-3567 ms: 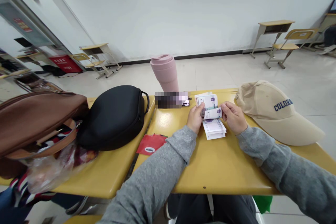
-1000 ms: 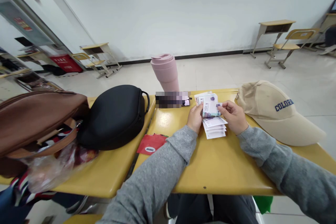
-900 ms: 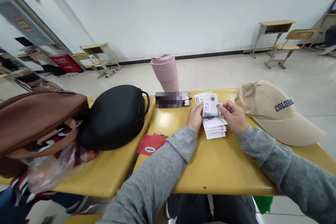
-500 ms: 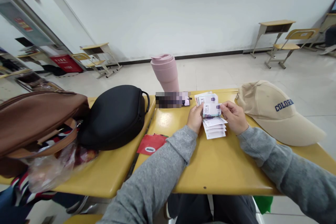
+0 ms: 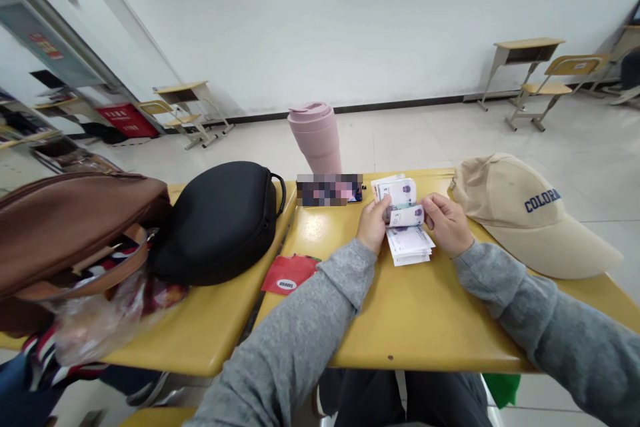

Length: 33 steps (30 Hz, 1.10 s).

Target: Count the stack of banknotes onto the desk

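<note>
A stack of banknotes (image 5: 409, 243) with purple print lies on the yellow desk (image 5: 415, 320) between both of my hands. My left hand (image 5: 373, 223) is closed on the stack's left side, its thumb pressing the notes. My right hand (image 5: 447, 223) pinches the top note, which is curled over into a roll (image 5: 407, 216). More notes fan out behind the roll, toward the desk's far edge.
A beige cap (image 5: 525, 210) lies right of my hands. Behind them stand a pink tumbler (image 5: 317, 138) and a phone (image 5: 330, 189). A red packet (image 5: 289, 275), a black case (image 5: 217, 220) and a brown bag (image 5: 70, 227) lie to the left. Empty desks and chairs stand by the wall.
The top note stood lifted a second ago; my right hand has since folded it down and toward me into a curl. The lower notes are now squared up rather than fanned.
</note>
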Motion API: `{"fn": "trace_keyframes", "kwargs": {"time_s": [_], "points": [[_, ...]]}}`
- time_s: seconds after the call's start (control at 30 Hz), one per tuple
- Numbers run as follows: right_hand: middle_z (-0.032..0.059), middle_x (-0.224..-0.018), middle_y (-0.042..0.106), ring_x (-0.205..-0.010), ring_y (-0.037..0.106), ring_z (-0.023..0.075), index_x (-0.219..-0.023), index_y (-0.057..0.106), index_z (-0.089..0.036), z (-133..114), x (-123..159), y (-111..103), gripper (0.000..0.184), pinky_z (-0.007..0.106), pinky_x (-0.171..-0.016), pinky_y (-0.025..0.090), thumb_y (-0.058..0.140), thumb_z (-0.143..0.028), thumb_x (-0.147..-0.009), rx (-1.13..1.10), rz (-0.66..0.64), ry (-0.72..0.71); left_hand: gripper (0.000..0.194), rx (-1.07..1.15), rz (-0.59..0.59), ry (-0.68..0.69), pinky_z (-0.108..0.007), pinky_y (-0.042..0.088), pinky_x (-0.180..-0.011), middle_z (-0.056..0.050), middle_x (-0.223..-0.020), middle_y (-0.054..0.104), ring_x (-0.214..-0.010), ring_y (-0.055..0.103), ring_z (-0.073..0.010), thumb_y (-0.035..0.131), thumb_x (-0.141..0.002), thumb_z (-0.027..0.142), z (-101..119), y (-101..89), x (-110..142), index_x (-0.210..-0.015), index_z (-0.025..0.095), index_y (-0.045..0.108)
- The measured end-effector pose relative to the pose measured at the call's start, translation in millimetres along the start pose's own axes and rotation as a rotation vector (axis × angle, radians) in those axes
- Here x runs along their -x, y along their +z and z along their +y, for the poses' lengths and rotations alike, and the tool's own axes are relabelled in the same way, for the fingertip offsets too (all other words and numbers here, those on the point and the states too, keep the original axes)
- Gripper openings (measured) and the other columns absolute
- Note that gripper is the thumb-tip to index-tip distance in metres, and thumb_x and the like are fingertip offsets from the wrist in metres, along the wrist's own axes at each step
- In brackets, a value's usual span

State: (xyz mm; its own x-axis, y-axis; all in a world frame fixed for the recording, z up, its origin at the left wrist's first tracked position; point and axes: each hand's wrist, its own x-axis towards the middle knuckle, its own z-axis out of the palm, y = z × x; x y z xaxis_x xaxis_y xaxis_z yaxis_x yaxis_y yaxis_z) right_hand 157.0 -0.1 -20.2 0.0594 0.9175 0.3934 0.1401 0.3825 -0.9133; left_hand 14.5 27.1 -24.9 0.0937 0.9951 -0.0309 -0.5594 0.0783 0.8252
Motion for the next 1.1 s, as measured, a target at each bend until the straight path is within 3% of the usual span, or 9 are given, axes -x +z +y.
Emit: {"fn": "trace_keyframes", "kwargs": {"time_s": [0.17,0.5,1.1], "points": [[-0.0004,-0.056,0.056,-0.048,0.042,0.0099,-0.071,0.058,-0.018,0.3,-1.0,-0.3,0.033,0.025,-0.048,0.032,0.047,-0.045,-0.086,0.003,-0.031,-0.008,0.037,-0.003,-0.003,0.021,-0.038,0.049,-0.083,-0.009,-0.082,0.072,-0.082,0.067,-0.0239,0.071,-0.064,0.039,-0.7,0.0,-0.6,-0.089,0.011,0.065],[-0.0033,-0.053,0.051,-0.049,0.044,0.0094,-0.065,0.050,-0.018,3.4,-4.5,-1.4,0.032,0.024,-0.050,0.034,0.059,-0.047,-0.077,0.084,0.058,0.082,0.034,0.004,-0.033,0.010,-0.037,0.048,-0.083,-0.008,-0.085,0.072,-0.084,0.066,-0.0234,0.072,-0.060,0.030,-0.1,0.6,0.3,-0.089,0.012,0.066],[-0.0024,-0.055,0.052,-0.051,0.043,0.0096,-0.066,0.052,-0.018,4.2,-4.9,-1.6,0.033,0.024,-0.050,0.033,0.060,-0.048,-0.076,0.061,0.027,0.090,0.035,-0.009,-0.041,0.011,-0.038,0.047,-0.083,-0.010,-0.087,0.071,-0.084,0.067,-0.0242,0.073,-0.059,0.029,0.6,2.2,1.6,-0.089,0.012,0.067]]}}
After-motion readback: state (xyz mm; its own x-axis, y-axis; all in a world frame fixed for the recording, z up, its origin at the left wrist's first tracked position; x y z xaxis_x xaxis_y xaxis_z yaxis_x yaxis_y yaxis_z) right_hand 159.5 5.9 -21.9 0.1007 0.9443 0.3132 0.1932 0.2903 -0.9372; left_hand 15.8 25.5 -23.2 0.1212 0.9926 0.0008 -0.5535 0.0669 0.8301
